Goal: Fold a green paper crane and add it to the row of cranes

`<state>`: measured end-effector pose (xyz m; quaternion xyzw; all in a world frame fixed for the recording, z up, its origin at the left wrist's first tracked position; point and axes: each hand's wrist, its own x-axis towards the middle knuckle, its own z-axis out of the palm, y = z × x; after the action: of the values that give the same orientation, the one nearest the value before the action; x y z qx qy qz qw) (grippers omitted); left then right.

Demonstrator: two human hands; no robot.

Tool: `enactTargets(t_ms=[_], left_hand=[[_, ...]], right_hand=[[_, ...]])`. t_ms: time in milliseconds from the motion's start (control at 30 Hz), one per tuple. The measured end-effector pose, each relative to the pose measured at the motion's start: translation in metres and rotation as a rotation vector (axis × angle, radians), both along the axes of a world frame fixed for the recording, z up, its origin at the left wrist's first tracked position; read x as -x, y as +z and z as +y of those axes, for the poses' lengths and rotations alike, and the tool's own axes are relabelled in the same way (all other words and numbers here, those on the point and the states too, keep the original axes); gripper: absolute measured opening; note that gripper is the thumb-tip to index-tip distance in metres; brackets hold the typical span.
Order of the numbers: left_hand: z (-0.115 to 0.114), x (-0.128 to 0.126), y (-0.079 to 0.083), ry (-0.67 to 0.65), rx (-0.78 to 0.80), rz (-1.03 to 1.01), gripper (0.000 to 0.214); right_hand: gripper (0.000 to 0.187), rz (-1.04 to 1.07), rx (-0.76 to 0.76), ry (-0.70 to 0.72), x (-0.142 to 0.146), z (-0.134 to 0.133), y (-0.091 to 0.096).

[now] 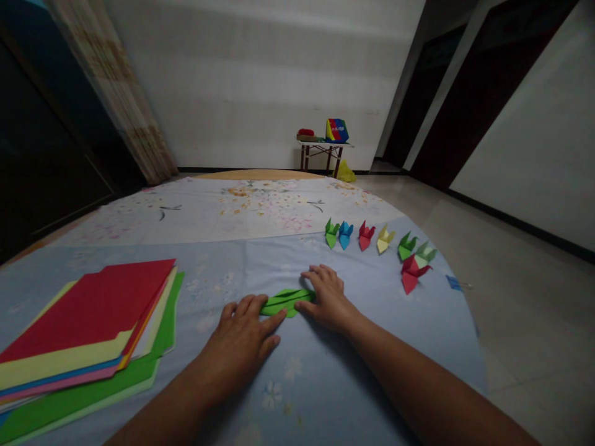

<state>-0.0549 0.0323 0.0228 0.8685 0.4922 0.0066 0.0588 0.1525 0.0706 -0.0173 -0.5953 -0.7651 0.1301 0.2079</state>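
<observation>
A folded piece of green paper (286, 301), long and narrow with pointed ends and creases along it, lies on the tablecloth between my hands. My left hand (244, 331) grips its left end, fingertips on the far side and thumb at the near edge. My right hand (328, 297) has the right end between thumb and fingers. Both ends of the paper are partly hidden beneath my fingers.
At left lies a stack of coloured paper sheets (93, 310), red on top. Several small folded paper birds stand right of centre, among them a red bird (413, 272) and a blue bird (345, 234). A blue clip (454, 282) sits at the right edge of the round table (372, 384).
</observation>
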Motion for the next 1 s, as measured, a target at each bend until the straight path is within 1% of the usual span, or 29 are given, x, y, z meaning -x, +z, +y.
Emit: enactTargets(t_ms=[167, 300, 400, 467, 567, 667, 767, 833, 900, 933, 1000], left_hand=[[0.002, 0.01, 0.004, 0.007, -0.005, -0.005, 0.037], [0.003, 0.005, 0.004, -0.024, -0.053, -0.01, 0.031], [0.006, -0.002, 0.0, -0.037, -0.142, -0.078, 0.026], [0.009, -0.005, -0.005, -0.047, -0.19, -0.131, 0.027], [0.013, -0.008, -0.01, -0.101, -0.199, -0.176, 0.03], [0.016, -0.01, -0.012, -0.132, -0.183, -0.175, 0.026], [0.018, -0.008, -0.013, -0.138, -0.174, -0.186, 0.025], [0.02, -0.006, -0.012, -0.119, -0.178, -0.218, 0.026], [0.022, -0.004, -0.012, -0.082, -0.177, -0.259, 0.029], [0.023, -0.003, -0.013, -0.059, -0.176, -0.281, 0.031], [0.025, -0.001, -0.014, -0.015, -0.18, -0.323, 0.034]], right_hand=[[0.053, -0.005, 0.044, -0.009, -0.004, 0.003, 0.001], [0.04, 0.013, 0.015, 0.044, -0.005, 0.001, -0.002], [0.031, 0.036, -0.019, 0.086, -0.005, 0.0, -0.003], [0.03, 0.05, -0.041, 0.105, -0.004, 0.0, -0.003], [0.028, 0.071, -0.067, 0.13, -0.003, -0.001, -0.002], [0.024, 0.1, -0.08, 0.167, -0.002, -0.001, -0.002], [0.028, 0.18, -0.117, 0.178, -0.002, 0.0, 0.001], [0.033, 0.268, -0.191, 0.151, -0.003, 0.001, 0.004], [0.032, 0.365, -0.262, 0.118, -0.003, 0.002, 0.008], [0.03, 0.406, -0.272, 0.106, -0.003, 0.001, 0.009], [0.025, 0.46, -0.226, 0.096, -0.002, 0.0, 0.012]])
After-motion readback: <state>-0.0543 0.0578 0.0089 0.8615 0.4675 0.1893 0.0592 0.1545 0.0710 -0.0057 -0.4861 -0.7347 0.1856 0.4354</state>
